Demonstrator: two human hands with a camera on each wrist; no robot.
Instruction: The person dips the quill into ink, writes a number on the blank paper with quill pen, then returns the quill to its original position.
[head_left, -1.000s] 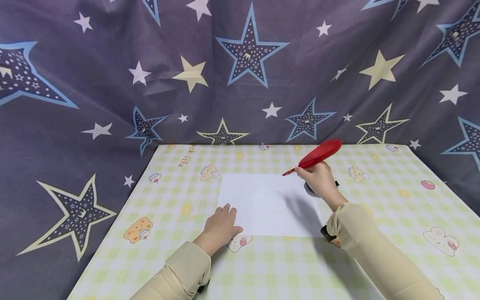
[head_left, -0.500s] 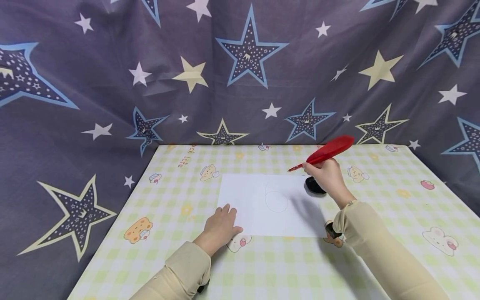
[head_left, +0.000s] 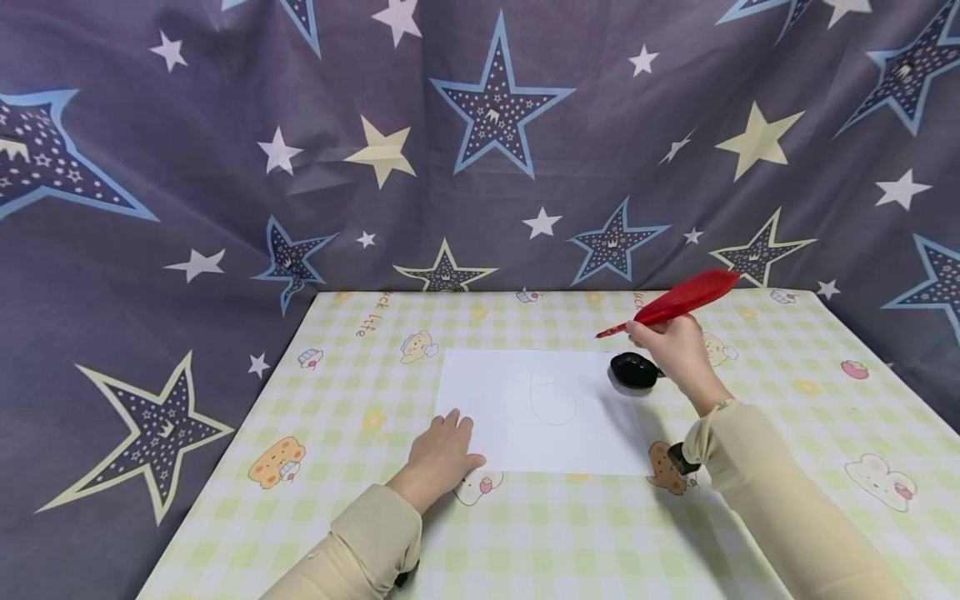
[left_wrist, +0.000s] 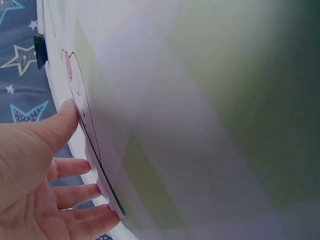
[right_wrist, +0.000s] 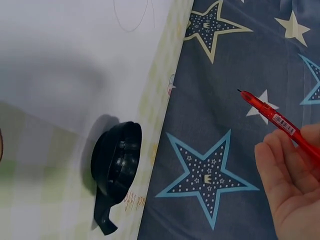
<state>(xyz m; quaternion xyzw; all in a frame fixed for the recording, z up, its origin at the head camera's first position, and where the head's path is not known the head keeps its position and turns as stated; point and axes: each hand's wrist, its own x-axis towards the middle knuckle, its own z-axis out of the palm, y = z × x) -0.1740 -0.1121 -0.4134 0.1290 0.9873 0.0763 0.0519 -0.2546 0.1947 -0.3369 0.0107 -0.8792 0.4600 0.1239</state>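
My left hand (head_left: 442,452) rests on the lower left corner of a white sheet of paper (head_left: 480,375), fingers fairly straight. In the left wrist view its fingertips (left_wrist: 80,195) touch the paper's edge. A thin line shaped like a 6 (head_left: 531,393) shows on the sheet. My right hand (head_left: 681,354) pinches a red feather pen (head_left: 686,298), raised above the area past the sheet's upper right corner. The pen's dark tip points left, apart from the paper. Below that hand sits a small black cup with a short handle (head_left: 633,370), at the paper's right edge.
A green-and-white checked cloth (head_left: 315,533) with cartoon prints covers the table. Behind it hangs a dark curtain (head_left: 420,208) with a star pattern. A black strap piece (head_left: 681,458) shows at my right sleeve.
My right hand has moved right and slightly away from me with the feather pen, uncovering the black cup. The left hand and paper stay in place.
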